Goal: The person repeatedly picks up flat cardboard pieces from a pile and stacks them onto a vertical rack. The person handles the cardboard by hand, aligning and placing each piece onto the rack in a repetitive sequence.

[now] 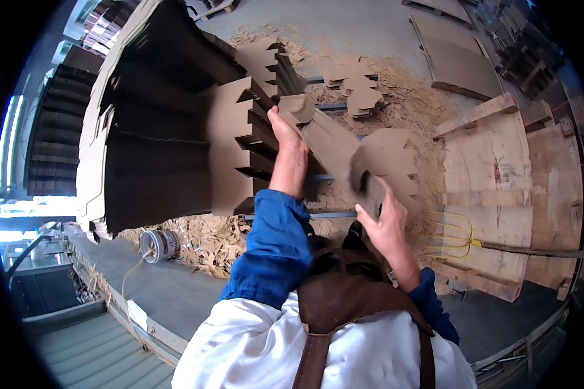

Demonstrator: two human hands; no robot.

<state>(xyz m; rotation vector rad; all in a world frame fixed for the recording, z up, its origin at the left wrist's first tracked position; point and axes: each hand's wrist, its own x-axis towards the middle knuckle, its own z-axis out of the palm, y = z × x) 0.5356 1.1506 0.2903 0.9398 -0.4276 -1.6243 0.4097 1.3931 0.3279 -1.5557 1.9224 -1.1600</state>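
My left hand [288,144] reaches up between the notched stack of cut cardboard [230,136] and a long strip-like cardboard piece [331,139]. It grips the piece near its folded upper end, with some fingers hidden behind the cardboard. The strip slants down to the right toward my right hand [386,223]. That hand is closed around a dark, brown-edged block [363,185], thumb on one side and fingers on the other. Motion smears the block, so its kind is unclear. A flat cardboard stack with a notched edge [389,155] lies just beyond the right hand.
A tall dark-faced cardboard stack [159,129] rises at left. Cardboard scraps [207,240] litter the floor around metal bars [331,107]. Right are a wooden pallet [486,168] and a yellow-tined fork [461,236]. A bucket [159,246] lies left; smaller cut stacks [360,91] are ahead.
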